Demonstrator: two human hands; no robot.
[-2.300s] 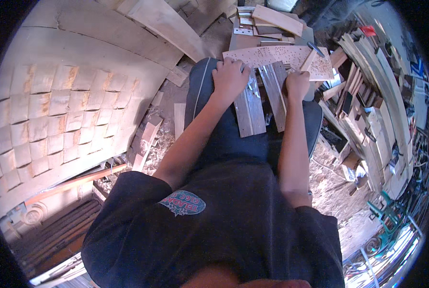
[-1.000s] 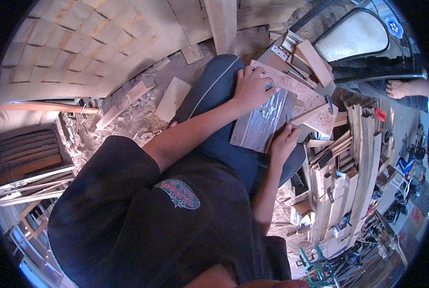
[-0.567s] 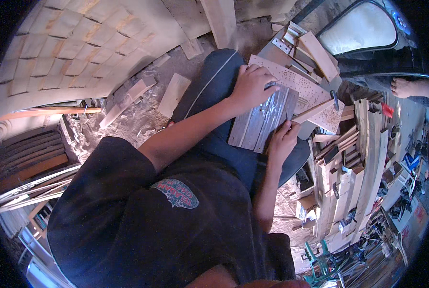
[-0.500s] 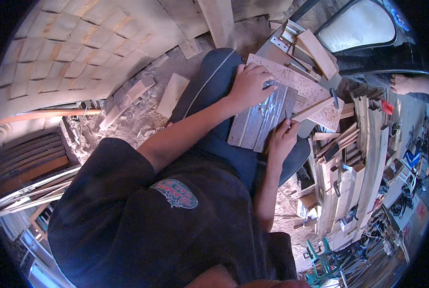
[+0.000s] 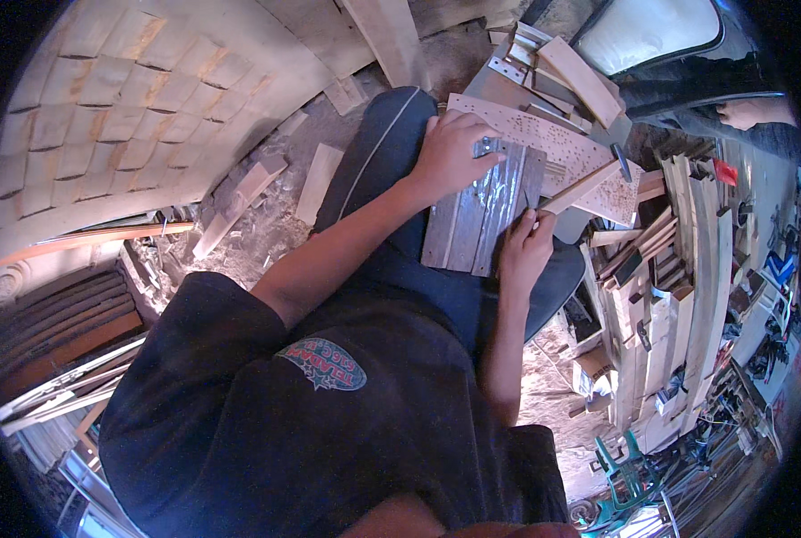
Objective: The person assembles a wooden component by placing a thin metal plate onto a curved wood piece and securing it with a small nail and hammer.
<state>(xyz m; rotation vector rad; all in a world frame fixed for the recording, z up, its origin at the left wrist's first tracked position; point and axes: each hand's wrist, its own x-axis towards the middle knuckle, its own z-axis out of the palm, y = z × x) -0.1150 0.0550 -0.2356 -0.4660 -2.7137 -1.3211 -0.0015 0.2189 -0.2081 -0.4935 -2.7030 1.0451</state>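
"One left hand [image 5: 454, 161]: what is its state?"

"Spread on the upper end of the dark grooved boards [image 5: 478, 215]; a small shiny piece [image 5: 487, 146] shows by its thumb."

"And the right hand [image 5: 524, 249]?"

"Wrapped around the handle end of the hammer [image 5: 583, 189]."

"Position of the boards?"

"Side by side across the person's lap [image 5: 436, 296], near a pale dotted board [image 5: 557, 148]."

"Beyond that?"

"Stacked timber [image 5: 710, 260] at right, a pale woven-looking panel [image 5: 140, 112] at left, another person's hand [image 5: 757, 112] at upper right."
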